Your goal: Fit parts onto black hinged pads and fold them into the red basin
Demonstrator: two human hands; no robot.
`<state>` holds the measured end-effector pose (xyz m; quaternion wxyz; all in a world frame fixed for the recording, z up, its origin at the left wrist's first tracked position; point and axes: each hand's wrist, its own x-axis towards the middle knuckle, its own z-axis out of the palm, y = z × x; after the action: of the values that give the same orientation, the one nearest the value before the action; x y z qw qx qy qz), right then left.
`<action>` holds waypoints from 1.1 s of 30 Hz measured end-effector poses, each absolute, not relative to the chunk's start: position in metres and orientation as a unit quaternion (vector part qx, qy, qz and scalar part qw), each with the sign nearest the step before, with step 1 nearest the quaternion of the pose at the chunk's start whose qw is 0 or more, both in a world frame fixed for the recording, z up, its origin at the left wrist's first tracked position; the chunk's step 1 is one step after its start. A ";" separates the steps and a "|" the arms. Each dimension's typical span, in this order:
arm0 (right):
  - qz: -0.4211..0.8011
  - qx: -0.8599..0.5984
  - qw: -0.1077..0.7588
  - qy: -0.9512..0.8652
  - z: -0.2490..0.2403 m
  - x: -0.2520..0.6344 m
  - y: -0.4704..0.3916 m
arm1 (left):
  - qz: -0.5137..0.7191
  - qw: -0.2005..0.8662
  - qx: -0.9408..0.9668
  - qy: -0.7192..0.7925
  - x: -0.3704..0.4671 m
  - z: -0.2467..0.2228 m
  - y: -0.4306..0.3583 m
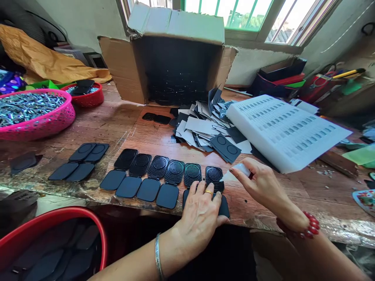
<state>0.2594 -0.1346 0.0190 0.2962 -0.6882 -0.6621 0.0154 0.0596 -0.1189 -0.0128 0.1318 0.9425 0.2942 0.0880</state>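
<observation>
My right hand [260, 181] grips a small white squeeze bottle [238, 171], its thin nozzle pointing left and down. The nozzle tip is at the right edge of the last hinged black square case [214, 173] in a row. My left hand [202, 212] lies flat with its fingers stretched over the lower panels of the two rightmost cases, partly hiding them. Beside them, several more opened cases [158, 168] stand in the row, their upper panels showing circular ridges and their lower panels smooth.
Behind the row lie a pile of grey and black cards [202, 125] and a white foam block [281, 128] with slots. An open cardboard box [123, 70] stands at the back. At left are a pink basket [58, 121] of metal parts and a red tub [102, 234] holding black panels.
</observation>
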 end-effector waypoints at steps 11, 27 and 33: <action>0.007 -0.675 0.311 -0.669 0.007 0.241 -0.106 | 0.097 0.132 0.944 0.285 0.059 -0.011 -0.118; 0.110 -0.760 0.399 -0.501 0.006 0.279 -0.110 | 0.093 0.132 0.941 0.298 0.060 -0.010 -0.119; 0.298 -0.725 0.481 -0.393 0.006 0.278 -0.114 | 0.116 0.158 0.932 0.303 0.036 0.002 -0.110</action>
<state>0.2776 -0.1137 0.0056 0.4805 -0.7250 -0.3932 0.2981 0.0364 -0.1098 0.0023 0.1581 0.9324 0.3035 0.1160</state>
